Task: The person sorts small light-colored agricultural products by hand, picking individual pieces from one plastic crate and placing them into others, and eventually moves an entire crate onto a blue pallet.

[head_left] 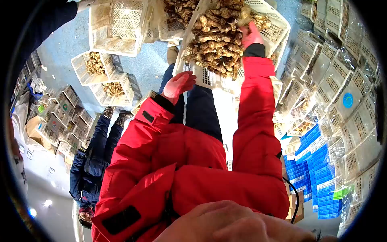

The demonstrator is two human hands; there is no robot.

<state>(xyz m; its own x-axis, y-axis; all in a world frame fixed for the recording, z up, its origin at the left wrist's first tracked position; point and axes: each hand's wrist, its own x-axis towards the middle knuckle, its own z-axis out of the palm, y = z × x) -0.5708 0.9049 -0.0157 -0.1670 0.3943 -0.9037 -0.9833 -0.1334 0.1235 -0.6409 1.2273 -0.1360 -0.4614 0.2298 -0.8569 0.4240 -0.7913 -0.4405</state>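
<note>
A white plastic crate (207,80) in front of me holds brown, knobbly produce (217,46), like mushrooms or roots, laid partly in rows. My right hand (254,35) reaches over the crate's right side, its fingers bent down at the pieces there. What those fingers grip is hidden. My left hand (179,85) hovers by the crate's near left edge, palm turned toward it. Its fingers are stretched out and nothing shows in them.
Another white crate (93,30) stands at the upper left, with a person's hand (84,4) beside it. Smaller crates (128,86) with brown pieces sit on the blue floor (66,38). Stacked crates (322,101) line the right, near blue boxes (320,177). A person in dark clothes (90,161) stands left.
</note>
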